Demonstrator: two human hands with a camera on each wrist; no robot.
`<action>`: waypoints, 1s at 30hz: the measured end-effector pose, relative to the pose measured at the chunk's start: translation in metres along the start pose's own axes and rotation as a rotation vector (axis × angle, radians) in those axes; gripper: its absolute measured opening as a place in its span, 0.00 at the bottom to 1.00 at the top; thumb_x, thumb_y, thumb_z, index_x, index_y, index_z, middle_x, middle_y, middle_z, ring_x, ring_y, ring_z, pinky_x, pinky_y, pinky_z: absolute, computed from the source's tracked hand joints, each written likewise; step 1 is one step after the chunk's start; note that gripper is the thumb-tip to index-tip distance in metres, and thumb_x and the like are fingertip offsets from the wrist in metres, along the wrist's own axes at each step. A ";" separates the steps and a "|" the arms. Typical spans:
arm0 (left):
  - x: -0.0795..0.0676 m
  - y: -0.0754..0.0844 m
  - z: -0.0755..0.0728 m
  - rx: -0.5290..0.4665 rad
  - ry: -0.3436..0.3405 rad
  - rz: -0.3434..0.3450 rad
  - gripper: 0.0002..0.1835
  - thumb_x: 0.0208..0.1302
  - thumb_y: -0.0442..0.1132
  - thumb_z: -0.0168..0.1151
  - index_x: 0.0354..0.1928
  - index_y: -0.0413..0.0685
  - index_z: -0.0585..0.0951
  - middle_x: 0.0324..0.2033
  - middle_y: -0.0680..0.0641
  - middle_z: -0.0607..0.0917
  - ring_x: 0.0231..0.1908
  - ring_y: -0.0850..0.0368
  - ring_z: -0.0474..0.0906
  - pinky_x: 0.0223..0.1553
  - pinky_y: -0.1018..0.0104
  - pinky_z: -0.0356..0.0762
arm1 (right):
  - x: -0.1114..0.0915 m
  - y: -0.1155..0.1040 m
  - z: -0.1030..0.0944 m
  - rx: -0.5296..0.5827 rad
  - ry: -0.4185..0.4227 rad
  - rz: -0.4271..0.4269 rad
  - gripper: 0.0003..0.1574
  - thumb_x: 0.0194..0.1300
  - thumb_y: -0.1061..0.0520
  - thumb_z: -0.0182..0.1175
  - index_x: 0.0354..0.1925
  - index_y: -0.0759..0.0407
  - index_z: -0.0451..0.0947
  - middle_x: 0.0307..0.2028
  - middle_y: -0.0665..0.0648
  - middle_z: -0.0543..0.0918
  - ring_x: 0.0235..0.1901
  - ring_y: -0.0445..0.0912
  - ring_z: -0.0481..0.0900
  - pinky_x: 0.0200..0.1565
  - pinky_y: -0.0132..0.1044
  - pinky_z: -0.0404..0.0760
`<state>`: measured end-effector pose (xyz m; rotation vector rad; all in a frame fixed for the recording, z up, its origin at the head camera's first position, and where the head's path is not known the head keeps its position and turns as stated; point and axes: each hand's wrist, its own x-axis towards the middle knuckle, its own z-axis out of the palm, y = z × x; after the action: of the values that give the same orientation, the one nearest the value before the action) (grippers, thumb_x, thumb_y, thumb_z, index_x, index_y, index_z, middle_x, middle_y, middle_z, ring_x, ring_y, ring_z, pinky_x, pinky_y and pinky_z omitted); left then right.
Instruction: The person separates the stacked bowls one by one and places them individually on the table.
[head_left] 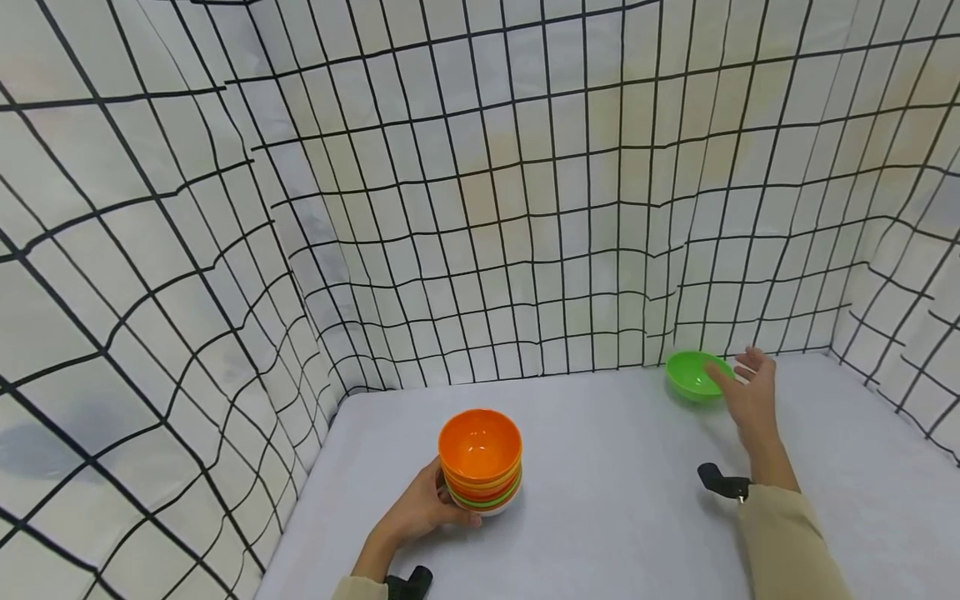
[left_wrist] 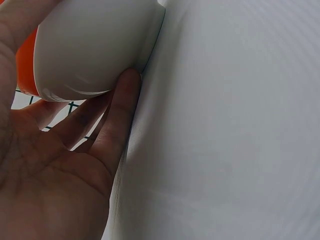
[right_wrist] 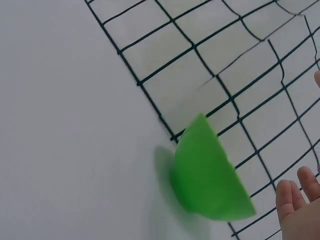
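A stack of bowls [head_left: 480, 492], orange on top with yellow, orange and green rims below, stands on the left half of the table. My left hand [head_left: 423, 504] grips its lower side, thumb in front and fingers behind. In the left wrist view the outermost white bowl [left_wrist: 95, 47] lies between the thumb and fingers of that hand [left_wrist: 65, 165]. A single green bowl [head_left: 686, 379] sits upright at the table's back right. Beside it my right hand [head_left: 752, 400] is raised with fingers spread. A gap separates the green bowl [right_wrist: 207, 175] from the right fingers [right_wrist: 285, 197] in the right wrist view.
The white table [head_left: 592, 492] reaches back to a white wall with a black grid [head_left: 540, 208]. Similar gridded walls rise at the left [head_left: 150, 292] and right. A black strap with a camera mount [head_left: 723, 482] is on the right wrist.
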<state>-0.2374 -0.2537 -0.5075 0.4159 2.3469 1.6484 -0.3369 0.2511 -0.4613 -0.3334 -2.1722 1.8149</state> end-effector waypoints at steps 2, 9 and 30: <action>-0.001 0.000 0.001 -0.001 0.002 -0.007 0.52 0.44 0.41 0.85 0.73 0.61 0.66 0.68 0.54 0.76 0.73 0.48 0.68 0.78 0.38 0.57 | -0.006 -0.013 0.006 -0.011 -0.023 -0.064 0.56 0.72 0.43 0.62 0.81 0.55 0.40 0.78 0.63 0.55 0.74 0.57 0.59 0.73 0.46 0.69; -0.002 -0.001 0.000 -0.005 0.002 -0.011 0.52 0.45 0.39 0.85 0.73 0.60 0.66 0.68 0.53 0.77 0.72 0.47 0.69 0.78 0.38 0.58 | -0.029 -0.052 0.035 -0.029 -0.213 -0.329 0.50 0.71 0.50 0.65 0.78 0.59 0.48 0.68 0.62 0.67 0.54 0.31 0.73 0.49 0.15 0.77; 0.000 0.001 -0.001 0.019 0.004 0.000 0.52 0.45 0.41 0.85 0.72 0.61 0.66 0.67 0.54 0.77 0.71 0.49 0.69 0.78 0.37 0.58 | -0.110 -0.079 0.143 -0.106 -0.625 -0.529 0.46 0.63 0.51 0.72 0.72 0.53 0.60 0.63 0.58 0.74 0.57 0.52 0.77 0.65 0.55 0.79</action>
<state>-0.2379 -0.2537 -0.5066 0.4169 2.3670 1.6301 -0.2860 0.0666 -0.4151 0.8215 -2.4129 1.6226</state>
